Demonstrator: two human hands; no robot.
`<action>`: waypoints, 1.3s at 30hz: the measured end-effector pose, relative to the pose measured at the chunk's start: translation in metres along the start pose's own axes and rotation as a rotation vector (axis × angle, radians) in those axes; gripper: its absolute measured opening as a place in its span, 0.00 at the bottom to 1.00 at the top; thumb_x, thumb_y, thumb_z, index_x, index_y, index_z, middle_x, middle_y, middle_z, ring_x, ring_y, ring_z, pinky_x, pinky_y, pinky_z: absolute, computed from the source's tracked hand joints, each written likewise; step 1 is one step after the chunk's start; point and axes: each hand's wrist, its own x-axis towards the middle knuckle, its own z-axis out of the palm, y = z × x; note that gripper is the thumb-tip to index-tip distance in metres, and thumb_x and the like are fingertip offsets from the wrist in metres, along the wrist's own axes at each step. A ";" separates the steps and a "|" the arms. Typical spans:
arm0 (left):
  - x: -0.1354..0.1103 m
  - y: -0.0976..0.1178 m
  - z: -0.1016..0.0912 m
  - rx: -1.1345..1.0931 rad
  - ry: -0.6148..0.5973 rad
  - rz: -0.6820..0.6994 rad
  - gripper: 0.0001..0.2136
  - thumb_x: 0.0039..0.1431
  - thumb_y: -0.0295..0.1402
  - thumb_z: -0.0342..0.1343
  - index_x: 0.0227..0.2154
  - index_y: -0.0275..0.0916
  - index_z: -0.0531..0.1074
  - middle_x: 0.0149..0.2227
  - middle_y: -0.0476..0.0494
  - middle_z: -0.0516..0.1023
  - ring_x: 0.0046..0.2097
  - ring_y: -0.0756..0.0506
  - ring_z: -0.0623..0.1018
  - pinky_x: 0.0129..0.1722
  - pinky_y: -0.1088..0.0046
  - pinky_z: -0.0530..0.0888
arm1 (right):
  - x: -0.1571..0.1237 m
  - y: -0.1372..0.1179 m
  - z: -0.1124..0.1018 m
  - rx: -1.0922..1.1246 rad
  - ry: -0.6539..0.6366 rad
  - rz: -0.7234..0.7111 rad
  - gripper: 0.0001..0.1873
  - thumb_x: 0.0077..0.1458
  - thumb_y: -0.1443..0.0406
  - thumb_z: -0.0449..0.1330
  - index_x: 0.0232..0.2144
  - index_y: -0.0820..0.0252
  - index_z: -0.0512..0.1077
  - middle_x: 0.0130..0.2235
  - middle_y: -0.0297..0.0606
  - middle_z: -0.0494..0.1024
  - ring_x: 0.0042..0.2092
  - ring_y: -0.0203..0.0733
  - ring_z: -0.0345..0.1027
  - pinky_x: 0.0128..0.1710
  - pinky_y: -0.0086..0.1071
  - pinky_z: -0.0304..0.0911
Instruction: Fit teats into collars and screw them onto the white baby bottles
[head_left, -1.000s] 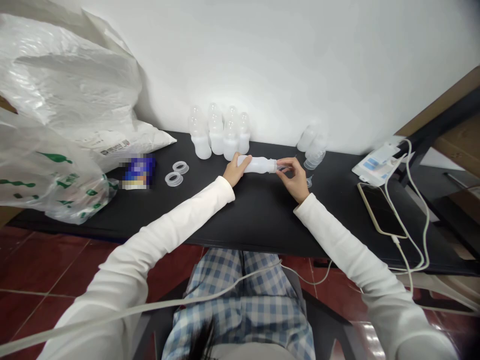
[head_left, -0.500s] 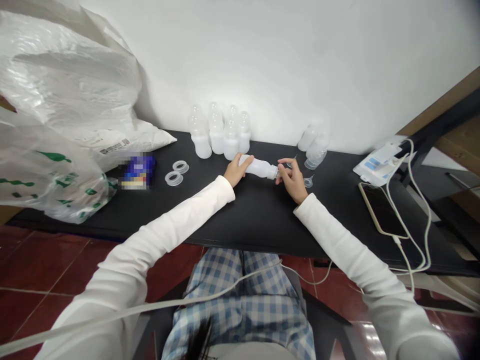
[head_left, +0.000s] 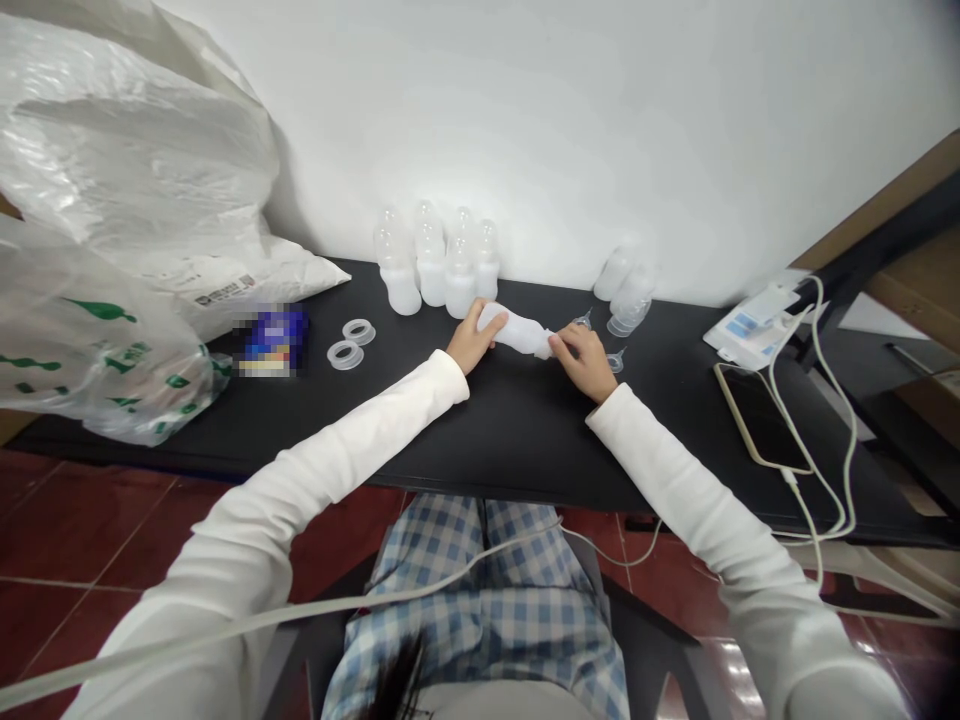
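Observation:
A white plastic bottle [head_left: 517, 332] lies tilted on its side between my hands, over the black table [head_left: 517, 420]. My left hand [head_left: 471, 343] is closed round its base. My right hand [head_left: 583, 358] is closed over its neck end, hiding the opening. Just beyond my right hand lie small clear nipple pieces [head_left: 616, 359]. Two clear screw rings [head_left: 352, 343] lie to the left of my left hand.
Several capped bottles [head_left: 439, 265] stand against the wall, with clear caps [head_left: 626, 290] to their right. Big plastic bags [head_left: 112, 230] fill the table's left end beside a blue packet [head_left: 274, 340]. A phone [head_left: 761, 415], a cable and a white pack [head_left: 750, 325] lie right.
The bottle has tilted so its neck points down toward the table. My right hand has moved from pinching at the neck to closing over it. My left hand stays on the base.

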 end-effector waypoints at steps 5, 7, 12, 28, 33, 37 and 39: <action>-0.002 0.005 -0.001 0.026 -0.005 0.329 0.27 0.53 0.60 0.55 0.47 0.44 0.67 0.49 0.39 0.72 0.48 0.41 0.75 0.44 0.65 0.75 | 0.001 0.001 0.006 0.420 -0.031 0.211 0.35 0.57 0.33 0.48 0.21 0.56 0.64 0.26 0.32 0.65 0.31 0.38 0.60 0.35 0.35 0.57; -0.003 0.007 -0.002 0.073 -0.013 0.407 0.29 0.53 0.63 0.53 0.47 0.44 0.67 0.50 0.37 0.72 0.54 0.38 0.73 0.52 0.60 0.73 | 0.002 0.002 0.006 0.524 -0.058 0.264 0.36 0.55 0.32 0.50 0.21 0.57 0.66 0.25 0.32 0.67 0.31 0.37 0.61 0.35 0.34 0.59; -0.006 0.009 -0.007 0.193 -0.023 0.694 0.24 0.56 0.57 0.54 0.46 0.45 0.68 0.47 0.37 0.73 0.52 0.37 0.74 0.56 0.53 0.70 | 0.004 0.003 0.004 0.696 -0.165 0.327 0.35 0.52 0.33 0.54 0.22 0.58 0.72 0.25 0.34 0.73 0.30 0.38 0.63 0.36 0.35 0.62; -0.004 0.003 -0.003 0.188 0.159 0.559 0.23 0.58 0.55 0.53 0.47 0.42 0.66 0.47 0.38 0.73 0.52 0.38 0.74 0.56 0.57 0.70 | 0.014 0.012 -0.043 0.086 0.368 0.150 0.32 0.68 0.45 0.40 0.38 0.55 0.78 0.40 0.44 0.75 0.45 0.48 0.69 0.53 0.46 0.63; 0.000 0.002 -0.004 0.050 0.248 0.279 0.19 0.57 0.49 0.55 0.46 0.43 0.66 0.47 0.41 0.73 0.45 0.43 0.75 0.40 0.69 0.73 | 0.010 0.056 -0.062 -0.423 0.518 0.204 0.19 0.64 0.54 0.52 0.47 0.56 0.75 0.49 0.48 0.71 0.49 0.54 0.66 0.53 0.53 0.62; -0.001 0.005 -0.001 -0.006 0.266 0.160 0.18 0.56 0.48 0.54 0.45 0.43 0.67 0.44 0.43 0.72 0.35 0.48 0.72 0.27 0.75 0.68 | 0.008 0.077 -0.056 -0.477 0.429 0.300 0.18 0.59 0.57 0.56 0.48 0.58 0.72 0.44 0.48 0.72 0.49 0.56 0.65 0.51 0.55 0.63; -0.002 0.006 0.000 -0.028 0.271 0.142 0.18 0.56 0.47 0.54 0.44 0.42 0.67 0.42 0.44 0.72 0.32 0.49 0.71 0.25 0.75 0.66 | 0.008 0.078 -0.057 -0.456 0.441 0.335 0.17 0.59 0.57 0.57 0.47 0.58 0.71 0.42 0.47 0.72 0.47 0.56 0.65 0.51 0.55 0.62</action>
